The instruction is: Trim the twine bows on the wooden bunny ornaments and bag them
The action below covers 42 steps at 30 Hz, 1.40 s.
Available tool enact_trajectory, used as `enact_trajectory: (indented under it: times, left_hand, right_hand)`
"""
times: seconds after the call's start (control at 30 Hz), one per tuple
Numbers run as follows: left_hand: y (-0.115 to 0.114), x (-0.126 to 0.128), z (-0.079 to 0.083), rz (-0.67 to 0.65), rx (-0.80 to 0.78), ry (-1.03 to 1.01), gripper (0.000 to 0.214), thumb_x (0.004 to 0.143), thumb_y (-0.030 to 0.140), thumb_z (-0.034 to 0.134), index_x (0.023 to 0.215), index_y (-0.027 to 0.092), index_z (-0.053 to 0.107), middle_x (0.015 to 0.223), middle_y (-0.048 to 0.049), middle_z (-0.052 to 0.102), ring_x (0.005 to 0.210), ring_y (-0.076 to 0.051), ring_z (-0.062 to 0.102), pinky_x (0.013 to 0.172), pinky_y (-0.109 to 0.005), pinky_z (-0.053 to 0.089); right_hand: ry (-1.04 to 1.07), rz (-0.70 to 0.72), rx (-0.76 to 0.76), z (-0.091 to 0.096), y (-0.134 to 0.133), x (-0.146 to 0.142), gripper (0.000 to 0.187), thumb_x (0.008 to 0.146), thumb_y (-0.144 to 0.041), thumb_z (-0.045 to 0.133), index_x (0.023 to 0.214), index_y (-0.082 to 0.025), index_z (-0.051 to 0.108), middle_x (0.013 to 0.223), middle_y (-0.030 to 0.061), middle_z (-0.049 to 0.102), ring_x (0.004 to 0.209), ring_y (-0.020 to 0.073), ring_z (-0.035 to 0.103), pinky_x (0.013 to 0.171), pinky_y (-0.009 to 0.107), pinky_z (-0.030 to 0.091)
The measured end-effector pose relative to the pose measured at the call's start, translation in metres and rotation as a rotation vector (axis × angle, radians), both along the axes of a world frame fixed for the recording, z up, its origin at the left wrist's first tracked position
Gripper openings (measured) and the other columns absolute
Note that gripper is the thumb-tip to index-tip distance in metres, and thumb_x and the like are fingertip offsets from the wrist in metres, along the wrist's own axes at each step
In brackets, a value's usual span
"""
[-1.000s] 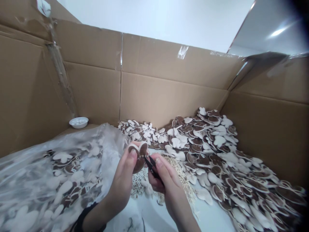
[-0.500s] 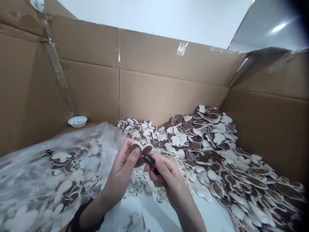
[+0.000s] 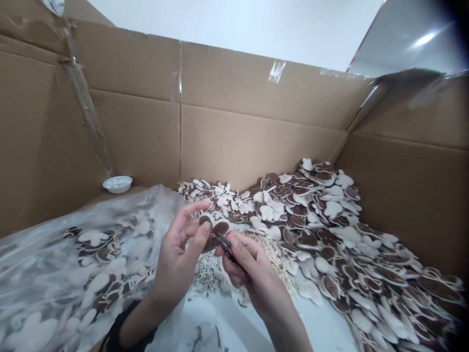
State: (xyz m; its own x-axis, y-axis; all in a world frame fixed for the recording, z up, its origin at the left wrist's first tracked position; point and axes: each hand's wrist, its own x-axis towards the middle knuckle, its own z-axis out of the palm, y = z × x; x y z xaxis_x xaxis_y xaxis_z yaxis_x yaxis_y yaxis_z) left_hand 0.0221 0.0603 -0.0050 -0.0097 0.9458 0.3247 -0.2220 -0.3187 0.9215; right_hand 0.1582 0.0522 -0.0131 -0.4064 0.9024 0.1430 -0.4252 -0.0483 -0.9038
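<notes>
My left hand (image 3: 178,259) pinches a small brown-and-white rabbit-shaped piece (image 3: 215,229) between thumb and fingers, with the index finger lifted. My right hand (image 3: 245,269) is closed on a small dark snipper (image 3: 224,243) whose tip touches the piece's lower edge. Both hands hover over a heap of pale cut strings (image 3: 214,269) on the white surface.
A large pile of the same rabbit pieces (image 3: 330,230) spreads to the right and back. A clear plastic bag (image 3: 84,249) full of such pieces lies at the left. Cardboard walls (image 3: 256,142) enclose the area. A small white dish (image 3: 117,184) sits at back left.
My left index finger has lifted off the piece and the hands have sunk slightly. The snipper stays at the piece's edge.
</notes>
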Motion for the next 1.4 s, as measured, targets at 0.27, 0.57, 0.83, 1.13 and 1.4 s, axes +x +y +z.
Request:
enact_trajectory:
  times: [0.27, 0.57, 0.83, 1.13, 1.4]
  left_hand:
    - [0.0005, -0.0020, -0.0003, 0.010, 0.024, -0.002, 0.029, 0.088, 0.035, 0.056, 0.115, 0.025, 0.055, 0.056, 0.0065, 0.058, 0.054, -0.007, 0.055, 0.060, -0.015, 0.049]
    - [-0.0001, -0.0028, 0.0025, 0.023, 0.003, 0.041, 0.030, 0.088, 0.038, 0.056, 0.112, 0.022, 0.060, 0.060, 0.0034, 0.060, 0.060, -0.009, 0.057, 0.063, -0.016, 0.049]
    - [-0.0012, -0.0024, 0.0041, 0.025, 0.002, 0.031, 0.026, 0.088, 0.036, 0.056, 0.107, 0.021, 0.062, 0.062, 0.0028, 0.060, 0.058, -0.010, 0.059, 0.060, -0.017, 0.050]
    - [-0.0023, -0.0023, 0.0048, -0.031, -0.023, -0.052, 0.024, 0.087, 0.035, 0.058, 0.105, 0.021, 0.063, 0.064, 0.0029, 0.062, 0.060, -0.009, 0.059, 0.061, -0.015, 0.051]
    - [0.0008, -0.0048, 0.0023, -0.117, -0.047, -0.107, 0.026, 0.087, 0.036, 0.058, 0.109, 0.021, 0.061, 0.061, 0.0032, 0.060, 0.055, -0.008, 0.055, 0.059, -0.016, 0.050]
  right_hand:
    - [0.052, 0.074, -0.136, -0.0020, 0.0017, -0.0058, 0.038, 0.082, -0.051, 0.064, 0.079, -0.014, 0.059, 0.049, -0.0093, 0.029, 0.041, 0.0033, 0.012, 0.038, 0.018, 0.009]
    - [-0.027, 0.043, -0.166, 0.0019, 0.0027, -0.0073, 0.042, 0.076, -0.056, 0.067, 0.076, -0.016, 0.055, 0.047, -0.0106, 0.028, 0.039, 0.0036, 0.010, 0.037, 0.021, 0.008]
    - [0.035, 0.069, -0.166, -0.0012, 0.0032, -0.0083, 0.039, 0.079, -0.052, 0.068, 0.077, -0.015, 0.055, 0.047, -0.0110, 0.028, 0.038, 0.0024, 0.010, 0.036, 0.020, 0.007]
    - [0.065, 0.089, -0.161, -0.0021, 0.0015, -0.0083, 0.036, 0.081, -0.048, 0.068, 0.076, -0.015, 0.055, 0.048, -0.0108, 0.028, 0.038, 0.0017, 0.010, 0.036, 0.019, 0.007]
    - [0.064, 0.082, -0.186, -0.0015, -0.0015, -0.0089, 0.037, 0.077, -0.048, 0.071, 0.077, -0.015, 0.055, 0.048, -0.0108, 0.027, 0.040, 0.0020, 0.010, 0.037, 0.019, 0.007]
